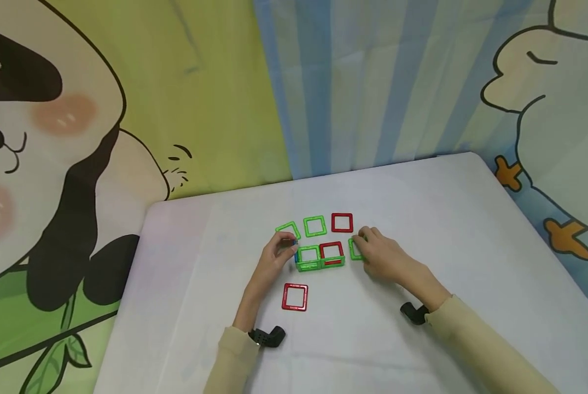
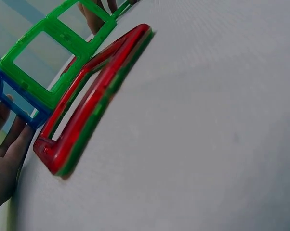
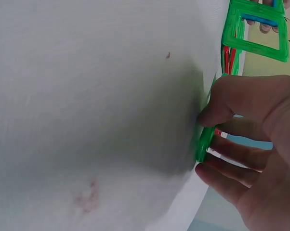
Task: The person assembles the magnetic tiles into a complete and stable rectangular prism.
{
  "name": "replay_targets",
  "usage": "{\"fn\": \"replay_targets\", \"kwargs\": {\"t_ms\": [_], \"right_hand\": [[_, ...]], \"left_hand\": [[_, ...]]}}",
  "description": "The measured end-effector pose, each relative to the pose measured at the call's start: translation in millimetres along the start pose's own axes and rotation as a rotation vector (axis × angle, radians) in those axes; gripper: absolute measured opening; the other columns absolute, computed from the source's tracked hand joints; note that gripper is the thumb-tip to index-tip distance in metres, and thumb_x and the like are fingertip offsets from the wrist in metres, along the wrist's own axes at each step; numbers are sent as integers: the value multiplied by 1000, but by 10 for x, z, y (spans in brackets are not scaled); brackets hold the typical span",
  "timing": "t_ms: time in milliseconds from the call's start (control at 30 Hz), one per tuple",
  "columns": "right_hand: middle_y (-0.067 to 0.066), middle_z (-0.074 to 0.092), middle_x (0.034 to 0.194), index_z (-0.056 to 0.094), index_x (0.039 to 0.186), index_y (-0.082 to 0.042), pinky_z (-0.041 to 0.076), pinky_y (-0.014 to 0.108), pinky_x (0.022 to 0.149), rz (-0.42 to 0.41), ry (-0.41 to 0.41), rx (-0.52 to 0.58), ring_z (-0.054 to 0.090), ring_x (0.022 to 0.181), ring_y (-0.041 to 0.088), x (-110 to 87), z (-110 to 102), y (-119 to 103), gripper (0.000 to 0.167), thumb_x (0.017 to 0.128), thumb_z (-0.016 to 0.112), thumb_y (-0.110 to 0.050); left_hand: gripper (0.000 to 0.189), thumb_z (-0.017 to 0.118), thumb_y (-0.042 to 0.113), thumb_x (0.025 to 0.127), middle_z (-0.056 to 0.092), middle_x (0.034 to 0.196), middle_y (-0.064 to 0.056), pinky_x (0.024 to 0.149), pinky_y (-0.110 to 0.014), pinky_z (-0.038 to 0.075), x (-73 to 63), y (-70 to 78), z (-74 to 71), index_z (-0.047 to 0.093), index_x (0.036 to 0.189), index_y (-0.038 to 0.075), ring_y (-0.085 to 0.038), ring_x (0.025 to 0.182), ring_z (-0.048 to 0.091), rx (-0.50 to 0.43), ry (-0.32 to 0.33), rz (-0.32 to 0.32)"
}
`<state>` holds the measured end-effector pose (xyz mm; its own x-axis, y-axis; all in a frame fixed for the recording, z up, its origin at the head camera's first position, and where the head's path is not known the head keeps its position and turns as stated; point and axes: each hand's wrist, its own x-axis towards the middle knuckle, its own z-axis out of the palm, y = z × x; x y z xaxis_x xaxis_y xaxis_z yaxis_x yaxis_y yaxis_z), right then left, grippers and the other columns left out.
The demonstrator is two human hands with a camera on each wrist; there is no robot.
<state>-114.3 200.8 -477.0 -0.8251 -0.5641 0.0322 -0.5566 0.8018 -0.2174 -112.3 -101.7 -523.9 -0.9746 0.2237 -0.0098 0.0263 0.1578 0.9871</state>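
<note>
Two green square magnetic tiles (image 1: 320, 264) stand joined side by side, with a red tile (image 1: 342, 249) behind the right one. A blue square tile (image 2: 20, 107) is joined at the left end of the green pair. My left hand (image 1: 275, 256) holds this blue tile, fingers at its outer edge, as the left wrist view shows. To the right of the standing tiles, my right hand (image 1: 382, 254) pinches a green square tile (image 3: 205, 144) close over the table, its thumb on the near side. The fingers partly hide that tile in the head view.
A red tile (image 1: 295, 310) with green under its edge lies in front of the standing pair. Behind are a green tile (image 1: 315, 235), another red tile (image 1: 342, 231) and a tilted green tile (image 1: 287, 224) near the left fingers. The white table (image 1: 200, 306) meets a printed curtain (image 1: 215, 109).
</note>
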Motion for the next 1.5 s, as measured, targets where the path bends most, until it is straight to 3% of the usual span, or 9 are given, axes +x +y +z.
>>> {"fn": "replay_targets", "kwargs": {"t_ms": [233,433,767,933,1133,1300,1500], "right_hand": [[18,57,114,63,125,5,51,34,66,26,-2,-9,53,99,30,21,-89,20,44,81,67,9],[17,55,116,61,125,4,51,35,67,73,29,59,51,100,29,43,-214,57,53,73,71,8],[16,57,121,54,128,4,55,40,86,86,48,250,57,104,27,-114,-85,63,62,73,81,1],[14,60,121,53,125,2,55,46,96,70,94,383,61,110,30,-28,-160,118,61,72,84,2],[16,60,122,52,125,2,55,47,98,49,49,540,64,115,34,71,-93,61,59,74,81,2],[14,60,121,53,124,1,56,46,98,84,45,586,64,115,32,51,-14,24,58,72,79,6],[13,60,123,52,126,0,55,46,99,83,22,584,65,116,33,76,39,-19,59,74,81,0]], "left_hand": [[36,64,27,102,57,136,-7,113,-47,40,114,45,48,56,132,8,-20,132,51,-27,-23,7],[36,64,27,103,56,136,-8,115,-49,39,182,114,51,55,132,7,-19,133,51,-20,-18,33],[35,63,27,103,56,137,-8,114,-49,39,44,71,97,55,132,8,-20,133,51,-13,-37,0],[37,61,28,104,54,140,-10,116,-50,39,170,127,107,53,133,6,-21,135,50,-6,-29,40],[34,63,23,103,56,137,-8,116,-53,38,113,71,48,55,131,7,-22,135,51,-6,13,10],[37,62,26,104,54,140,-10,118,-51,36,49,22,45,54,134,6,-23,137,49,-5,-18,11],[33,63,24,103,55,140,-8,118,-52,35,-6,16,2,55,131,8,-22,136,49,-9,8,-10]]}}
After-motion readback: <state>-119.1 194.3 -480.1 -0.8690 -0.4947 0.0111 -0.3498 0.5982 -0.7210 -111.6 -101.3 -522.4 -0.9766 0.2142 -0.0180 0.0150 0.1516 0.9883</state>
